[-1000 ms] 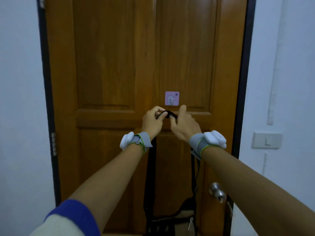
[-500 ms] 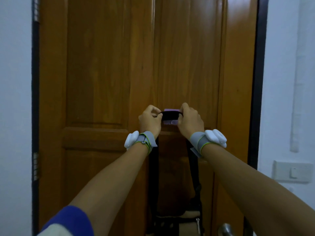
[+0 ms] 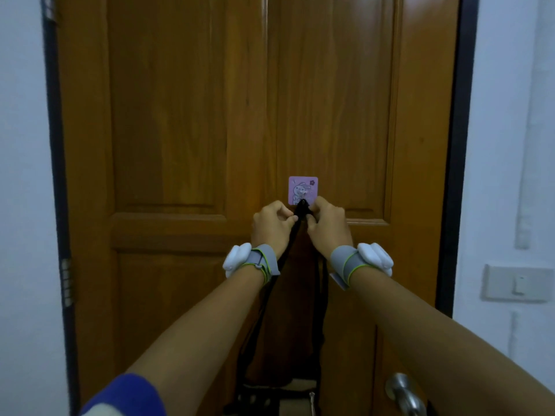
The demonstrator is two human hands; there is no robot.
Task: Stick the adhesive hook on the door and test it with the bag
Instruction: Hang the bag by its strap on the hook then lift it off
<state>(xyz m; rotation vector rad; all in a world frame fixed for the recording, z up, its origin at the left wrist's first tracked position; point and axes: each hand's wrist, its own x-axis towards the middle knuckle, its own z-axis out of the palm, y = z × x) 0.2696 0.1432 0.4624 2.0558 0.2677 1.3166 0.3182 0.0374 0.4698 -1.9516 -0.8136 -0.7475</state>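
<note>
A square purple adhesive hook (image 3: 302,190) with a rabbit picture is stuck on the brown wooden door (image 3: 186,121). The bag's black strap (image 3: 301,209) loops over the hook's small prong and runs down in two strands to the bag (image 3: 295,385) at the bottom edge, mostly out of frame. My left hand (image 3: 271,225) pinches the strap just left of the hook. My right hand (image 3: 327,225) pinches it just right of the hook. Both hands sit directly below the purple square.
A round metal doorknob (image 3: 401,388) sits at the door's lower right. A dark door frame (image 3: 456,145) borders white walls on both sides. A light switch (image 3: 517,283) is on the right wall. Hinges (image 3: 66,282) show on the left edge.
The strap, held stretched flat across the hook before, now hangs from the hook's prong. Both hands have dropped below the purple square and closed in together.
</note>
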